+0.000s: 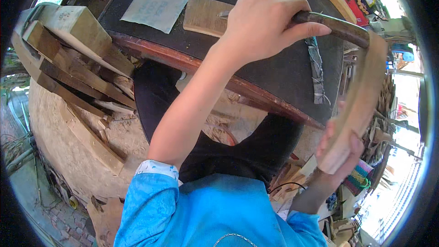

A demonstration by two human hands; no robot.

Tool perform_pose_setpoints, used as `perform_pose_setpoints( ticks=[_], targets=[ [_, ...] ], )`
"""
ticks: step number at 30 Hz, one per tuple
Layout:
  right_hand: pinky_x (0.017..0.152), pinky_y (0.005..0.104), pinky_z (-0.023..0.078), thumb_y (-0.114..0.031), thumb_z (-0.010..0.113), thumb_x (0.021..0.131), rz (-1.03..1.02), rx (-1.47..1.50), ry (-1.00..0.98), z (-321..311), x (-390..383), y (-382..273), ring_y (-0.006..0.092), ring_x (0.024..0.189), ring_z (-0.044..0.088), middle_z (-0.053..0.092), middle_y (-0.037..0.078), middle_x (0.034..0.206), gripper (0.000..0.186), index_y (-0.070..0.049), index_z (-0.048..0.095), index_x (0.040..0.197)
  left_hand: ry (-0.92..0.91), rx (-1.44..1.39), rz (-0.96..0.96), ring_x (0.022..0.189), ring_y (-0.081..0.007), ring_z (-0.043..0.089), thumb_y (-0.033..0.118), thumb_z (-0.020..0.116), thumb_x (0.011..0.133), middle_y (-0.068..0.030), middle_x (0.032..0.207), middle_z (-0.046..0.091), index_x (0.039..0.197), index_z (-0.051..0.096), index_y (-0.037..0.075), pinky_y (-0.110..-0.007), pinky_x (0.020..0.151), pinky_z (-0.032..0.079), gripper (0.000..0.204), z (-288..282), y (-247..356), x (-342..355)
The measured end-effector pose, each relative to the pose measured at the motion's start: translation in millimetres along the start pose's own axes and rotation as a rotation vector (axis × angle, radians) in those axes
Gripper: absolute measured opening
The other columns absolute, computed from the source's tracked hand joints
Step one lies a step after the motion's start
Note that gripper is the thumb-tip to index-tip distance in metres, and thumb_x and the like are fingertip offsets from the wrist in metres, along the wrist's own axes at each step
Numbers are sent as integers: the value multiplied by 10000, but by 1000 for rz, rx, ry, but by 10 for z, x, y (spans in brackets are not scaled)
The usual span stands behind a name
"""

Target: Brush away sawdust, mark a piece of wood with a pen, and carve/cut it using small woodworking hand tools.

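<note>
My left hand [267, 27] is closed around a dark rod-shaped tool handle [343, 27], with a small metal tip [223, 14] showing to the left of my fingers. A flat light board [203, 16] lies on the black tabletop beneath. At the right, my right hand [340, 146] grips a long pale wooden piece [366, 89], blurred by motion and upright alongside the table, its top at the handle's right end; whether they touch I cannot tell. A pale printed sheet [154, 7] sits left of the board, and a wrapped strip [315, 71] lies near the table's right side.
The black table [128, 16] has a red wooden front edge [151, 48]. Stacked cut timber [73, 32] stands at my left, above a wood panel [55, 128] with offcuts. Tools, red items [354, 7] and a woven basket [359, 176] are at the right.
</note>
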State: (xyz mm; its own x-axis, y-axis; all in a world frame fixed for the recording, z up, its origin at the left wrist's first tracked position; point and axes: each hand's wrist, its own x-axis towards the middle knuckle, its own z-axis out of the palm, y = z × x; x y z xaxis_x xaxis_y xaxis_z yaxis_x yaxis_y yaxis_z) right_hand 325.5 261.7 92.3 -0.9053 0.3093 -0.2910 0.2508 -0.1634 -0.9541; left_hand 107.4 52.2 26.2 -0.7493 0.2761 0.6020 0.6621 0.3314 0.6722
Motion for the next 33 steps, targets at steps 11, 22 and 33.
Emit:
perform_pose_setpoints(
  ticks=[11, 22, 33],
  targets=[
    [518, 317, 537, -422, 620, 942, -86, 111, -86, -82, -72, 5, 220, 709, 625, 555, 132, 932, 802, -1, 302, 1546, -22, 71, -9, 726, -350, 698, 708, 602, 901, -95, 737, 690, 973, 743, 156, -452, 618, 532, 574, 6, -16, -29],
    [497, 321, 525, -462, 536, 967, -148, 237, -86, -21, 151, 119, 227, 656, 596, 529, 131, 913, 797, 36, 284, 1535, 27, 110, 114, 734, -361, 698, 692, 591, 910, -109, 735, 690, 960, 723, 118, -465, 610, 533, 591, 109, -48, -36],
    [446, 354, 539, -483, 605, 908, 0, 126, -108, -145, 239, 130, 236, 592, 597, 546, 141, 873, 870, 36, 290, 1532, -4, 186, 50, 716, -331, 704, 670, 623, 901, -91, 714, 686, 968, 735, 126, -457, 617, 539, 560, 93, -72, -45]
  ],
)
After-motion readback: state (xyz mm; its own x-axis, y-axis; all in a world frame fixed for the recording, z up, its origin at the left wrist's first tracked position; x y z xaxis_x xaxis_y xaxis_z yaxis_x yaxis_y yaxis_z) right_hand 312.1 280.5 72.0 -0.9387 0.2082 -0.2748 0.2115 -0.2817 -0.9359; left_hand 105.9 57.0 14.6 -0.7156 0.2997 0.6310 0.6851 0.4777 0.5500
